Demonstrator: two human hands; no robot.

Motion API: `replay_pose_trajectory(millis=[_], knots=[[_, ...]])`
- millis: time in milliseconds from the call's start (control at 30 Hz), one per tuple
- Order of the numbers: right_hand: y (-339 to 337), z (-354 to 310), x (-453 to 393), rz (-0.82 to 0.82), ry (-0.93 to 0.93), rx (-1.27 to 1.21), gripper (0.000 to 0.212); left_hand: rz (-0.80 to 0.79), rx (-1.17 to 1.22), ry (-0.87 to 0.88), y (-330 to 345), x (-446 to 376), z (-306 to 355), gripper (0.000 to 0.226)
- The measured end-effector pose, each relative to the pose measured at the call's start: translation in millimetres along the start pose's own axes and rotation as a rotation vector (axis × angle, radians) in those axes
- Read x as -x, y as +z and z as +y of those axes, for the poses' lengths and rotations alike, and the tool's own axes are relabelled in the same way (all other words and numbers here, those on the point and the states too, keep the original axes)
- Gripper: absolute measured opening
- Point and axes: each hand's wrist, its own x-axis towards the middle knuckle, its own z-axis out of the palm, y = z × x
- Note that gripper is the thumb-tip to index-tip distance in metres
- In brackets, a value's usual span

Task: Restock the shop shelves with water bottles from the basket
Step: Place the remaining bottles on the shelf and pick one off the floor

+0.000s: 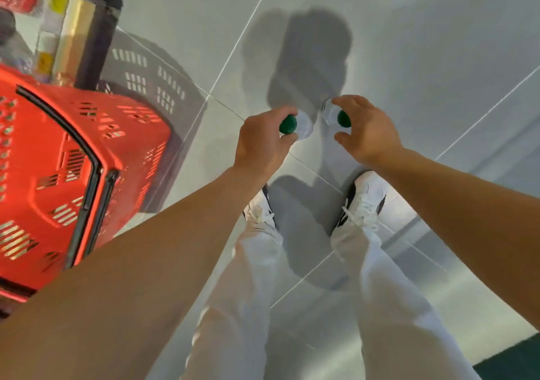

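- Left hand (pixel 260 143): fingers curled on green cap of left water bottle (pixel 302 127), long axis pointing down to floor (pixel 409 58).
- Right hand (pixel 365 131): fingers curved around right water bottle (pixel 330 113) (grip looks loose).
- Red basket (pixel 87 146) and shop shelves (pixel 43 20) both lying to the left, nearer left hand.

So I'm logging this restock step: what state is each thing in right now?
left hand: grips the left bottle near its cap
right hand: fingers curled round the right bottle's top
left bottle: green cap on, held
right bottle: green cap on, held
red basket: on the floor, handles folded down
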Motion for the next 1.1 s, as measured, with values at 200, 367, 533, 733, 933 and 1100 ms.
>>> replay_pose_trajectory(millis=[200, 367, 533, 733, 933, 1100], knots=[[-4, 9, -13, 0.027, -0.063, -0.006, 0.039, 0.026, 0.001, -0.059, 28, -5, -10, 0.041], [-42, -19, 3, 0.042, -0.071, -0.001, 0.038, 0.058, 0.007, -0.066, -3, 23, 1, 0.043], [-108, -76, 59, 0.095, -0.071, -0.04, 0.04, 0.118, -0.012, -0.029, -78, 71, 24, 0.042], [-191, -155, 141, 0.14, -0.171, -0.065, 0.04, 0.227, -0.034, -0.022, -180, 159, 72, 0.041], [-265, -232, 224, 0.088, -0.359, -0.014, 0.037, 0.41, 0.014, -0.12, -254, 264, 120, 0.045], [-311, -296, 297, 0.076, -0.601, -0.011, 0.038, 0.66, 0.152, -0.19, -297, 362, 150, 0.044]])
